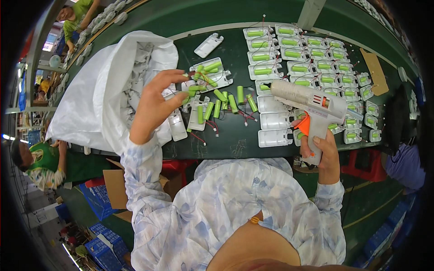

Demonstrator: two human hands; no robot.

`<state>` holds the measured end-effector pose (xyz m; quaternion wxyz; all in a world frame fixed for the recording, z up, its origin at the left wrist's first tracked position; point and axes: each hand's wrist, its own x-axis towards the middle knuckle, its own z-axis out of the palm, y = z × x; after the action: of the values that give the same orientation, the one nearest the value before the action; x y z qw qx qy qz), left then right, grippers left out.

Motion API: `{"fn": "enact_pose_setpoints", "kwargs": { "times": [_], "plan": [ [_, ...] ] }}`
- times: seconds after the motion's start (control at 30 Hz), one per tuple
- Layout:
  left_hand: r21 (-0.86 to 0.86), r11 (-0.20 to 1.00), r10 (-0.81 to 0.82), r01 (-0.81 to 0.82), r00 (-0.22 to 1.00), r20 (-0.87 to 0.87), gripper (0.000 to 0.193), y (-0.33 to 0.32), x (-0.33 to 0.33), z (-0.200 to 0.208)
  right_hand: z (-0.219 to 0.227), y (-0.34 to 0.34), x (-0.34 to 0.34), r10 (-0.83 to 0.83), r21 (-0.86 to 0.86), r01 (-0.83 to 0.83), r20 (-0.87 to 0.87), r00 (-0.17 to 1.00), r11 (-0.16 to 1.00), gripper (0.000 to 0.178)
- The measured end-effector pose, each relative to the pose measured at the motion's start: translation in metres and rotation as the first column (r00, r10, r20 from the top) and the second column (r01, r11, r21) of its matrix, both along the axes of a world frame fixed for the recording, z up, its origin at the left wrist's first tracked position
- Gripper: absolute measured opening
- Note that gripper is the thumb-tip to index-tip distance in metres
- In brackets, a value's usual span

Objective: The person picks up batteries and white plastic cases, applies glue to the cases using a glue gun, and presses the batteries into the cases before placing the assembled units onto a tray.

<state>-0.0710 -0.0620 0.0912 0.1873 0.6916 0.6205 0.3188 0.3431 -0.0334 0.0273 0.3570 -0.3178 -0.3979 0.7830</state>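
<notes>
Right hand [327, 151] gripped the glue gun [307, 97] above rows of white cases [275, 121] on the tabletop [221, 152]. Left hand [156, 103], thumb and fingers parted, hung beside the green batteries [232, 103], near the open sack [86, 106].

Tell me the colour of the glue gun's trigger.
The trigger is orange, seen best in the head view.

No legible txt, glue gun [308, 98] mkgs tiny
</notes>
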Motion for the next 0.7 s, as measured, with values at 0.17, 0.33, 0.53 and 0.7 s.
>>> {"fn": "enact_pose_setpoints", "kwargs": {
  "times": [0.17, 0.33, 0.53, 0.7],
  "plan": [
    [0.231, 0.972, -0.031, 0.053, 0.995, -0.098, 0.015, -0.013, 0.058, -0.036, -0.002, 0.007, 0.002, -0.008, -0.027, 0.007, -0.043, 0.999, 1.0, 0.063],
    [0.251, 0.952, -0.126, 0.175, 0.972, -0.198, 0.012, 0.016, 0.091, -0.056, 0.007, 0.007, 0.002, -0.037, -0.015, 0.037, -0.012, 0.999, 0.999, 0.063],
    [0.182, 0.983, 0.052, 0.0, 0.958, -0.283, 0.014, 0.051, 0.095, -0.064, 0.005, 0.01, 0.007, 0.008, -0.068, -0.007, 0.006, 1.0, 0.998, 0.055],
    [0.128, 0.982, -0.071, 0.139, 0.899, -0.432, 0.013, 0.058, 0.095, -0.077, 0.017, 0.004, -0.001, -0.053, 0.011, 0.053, 0.039, 0.998, 0.999, 0.051]
  ]
}}
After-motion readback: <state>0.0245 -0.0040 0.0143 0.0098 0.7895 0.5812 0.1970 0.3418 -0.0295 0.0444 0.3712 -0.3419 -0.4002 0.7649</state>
